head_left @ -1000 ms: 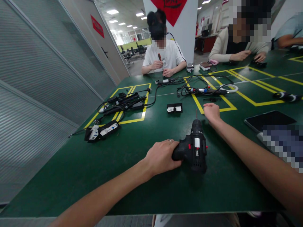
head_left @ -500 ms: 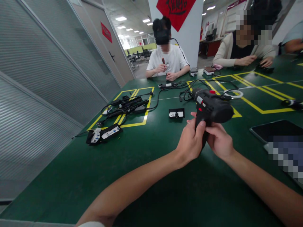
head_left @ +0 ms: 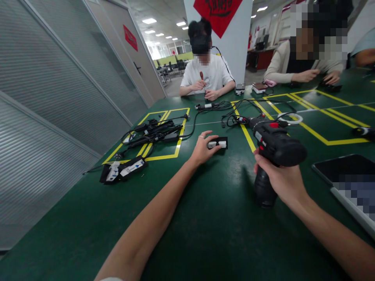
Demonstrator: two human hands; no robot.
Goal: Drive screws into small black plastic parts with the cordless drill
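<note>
In my right hand [head_left: 284, 177] is a black cordless drill [head_left: 277, 142] with red accents, held upright by its grip, the chuck pointing away from me. My left hand [head_left: 205, 148] reaches further out over the table. Its thumb and fingers close around the left end of a small black box [head_left: 224, 141] holding white pieces, thumb at the near side and fingers at the far side. Two more black holders [head_left: 133, 166] with white parts lie to the left, and a tiny brass-coloured bit [head_left: 143, 175] rests beside them.
Black cables and adapters [head_left: 158, 132] lie heaped inside yellow tape on the green table [head_left: 187, 226]. More cords and a white ring [head_left: 290, 118] are behind the drill. A laptop or tablet [head_left: 351, 175] sits at right. Across the table, a headset-wearing person [head_left: 208, 70] holds a screwdriver [head_left: 201, 75].
My left hand has left the drill and moved forward and left to the small black box. The drill, now in my right hand alone, has shifted right and slightly nearer.
</note>
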